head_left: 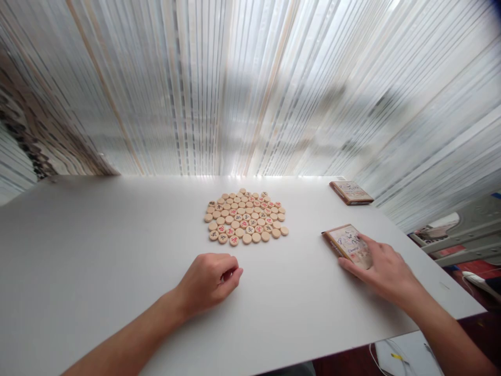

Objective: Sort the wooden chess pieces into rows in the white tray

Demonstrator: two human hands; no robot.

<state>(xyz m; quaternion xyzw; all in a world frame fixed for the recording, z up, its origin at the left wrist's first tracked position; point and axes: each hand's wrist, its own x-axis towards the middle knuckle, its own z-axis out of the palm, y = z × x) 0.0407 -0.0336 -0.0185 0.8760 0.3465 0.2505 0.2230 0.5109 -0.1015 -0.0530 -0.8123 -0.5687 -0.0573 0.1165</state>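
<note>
My left hand (213, 282) rests on the white table (97, 250) with its fingers curled into a loose fist and nothing visible in it. Beyond it lies a flat cluster of round wooden Chinese chess pieces (256, 237). Some show red or black characters, others a plain face. Over to the right, my right hand (383, 266) grips a flat Chinese chess box (348, 243), thumb at the near side and fingers over the right side. The palm hides part of the printed lid.
A second, similar chess box (352, 192) lies at the table's back right. Striped sheer curtains (235, 94) hang along the back edge. Beyond the right edge stand a grey chair or rack (465, 230) and a shoe (479, 282). A white object with cables (407, 357) sits below the front edge.
</note>
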